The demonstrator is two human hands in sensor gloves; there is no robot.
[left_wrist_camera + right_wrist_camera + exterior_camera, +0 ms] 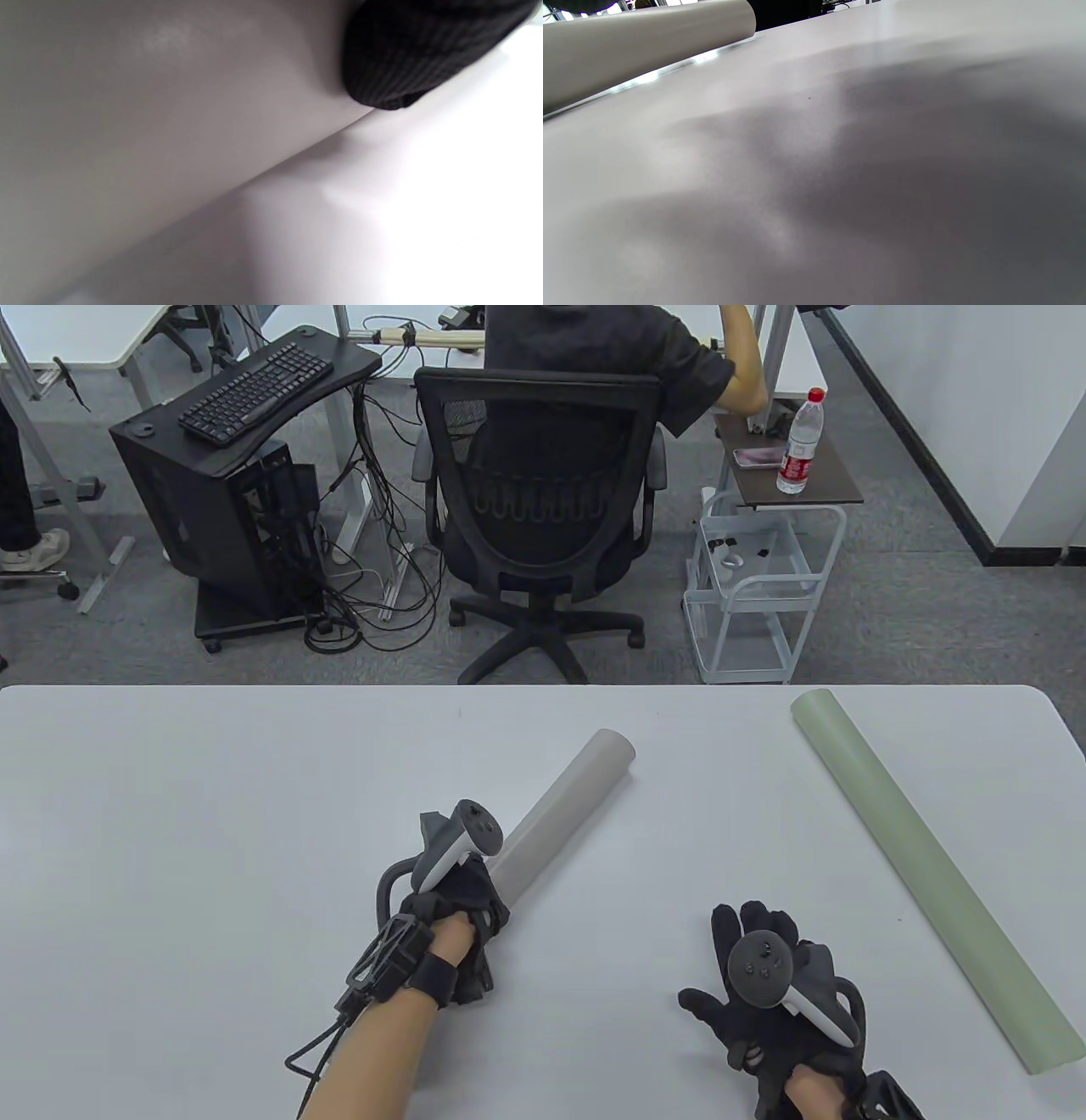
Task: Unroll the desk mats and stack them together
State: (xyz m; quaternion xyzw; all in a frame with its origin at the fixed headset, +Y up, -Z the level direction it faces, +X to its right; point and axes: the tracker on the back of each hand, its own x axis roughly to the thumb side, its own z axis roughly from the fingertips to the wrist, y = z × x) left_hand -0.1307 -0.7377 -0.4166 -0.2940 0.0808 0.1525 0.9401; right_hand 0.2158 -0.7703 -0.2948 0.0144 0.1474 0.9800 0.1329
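A rolled grey desk mat lies slantwise in the middle of the white table. My left hand grips its near end; the left wrist view shows the roll filling the frame with a gloved fingertip against it. A rolled pale green mat lies slantwise at the right. My right hand rests flat on the table with fingers spread, apart from both rolls. The right wrist view shows the grey roll at the upper left.
Beyond the table's far edge a person sits in a black office chair. A white cart with a water bottle on its top stands behind the table at the right.
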